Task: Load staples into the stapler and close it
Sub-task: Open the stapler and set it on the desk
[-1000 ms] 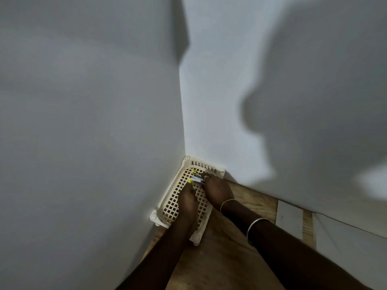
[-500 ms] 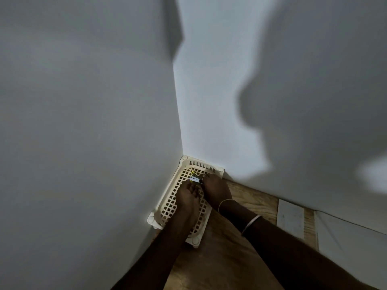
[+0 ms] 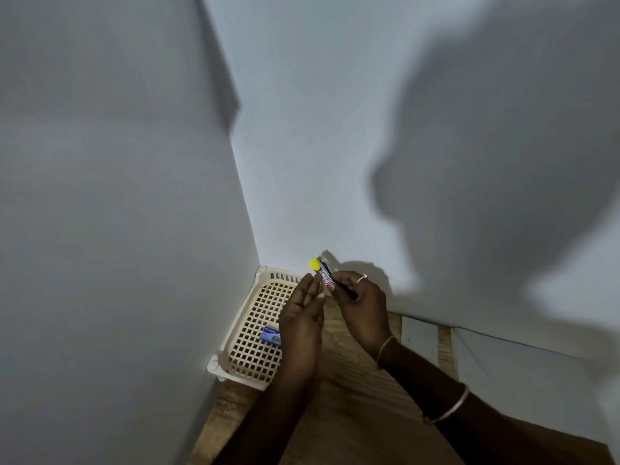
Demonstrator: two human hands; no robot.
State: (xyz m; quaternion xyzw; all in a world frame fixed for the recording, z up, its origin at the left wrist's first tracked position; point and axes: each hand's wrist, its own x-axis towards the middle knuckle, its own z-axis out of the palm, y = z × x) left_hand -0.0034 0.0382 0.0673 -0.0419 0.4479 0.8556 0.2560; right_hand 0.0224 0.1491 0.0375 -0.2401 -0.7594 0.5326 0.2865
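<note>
Two hands, right [image 3: 360,305] gripping stapler [image 3: 327,275], left [image 3: 302,317] open, wooden table [image 3: 352,414], white corner walls [image 3: 117,196]

— What sort of place is this?

— A plain indoor room, most likely a home, though nothing settles it. Two bare white walls [image 3: 117,196] meet in a corner, with no fittings or signs on them.

— And underneath?

— A wooden surface [image 3: 352,380] with visible grain runs up to the walls, and a pale panel [image 3: 419,340] lies on it beside the right wall.

— Any furnishings?

— Only a cream plastic lattice basket [image 3: 255,333] pushed into the corner, with a small blue box [image 3: 270,335] lying in it. That is household or desk clutter, not workshop or lab gear.

— The lighting?

— Dim, with a large shadow of the person thrown across the right wall.
</note>
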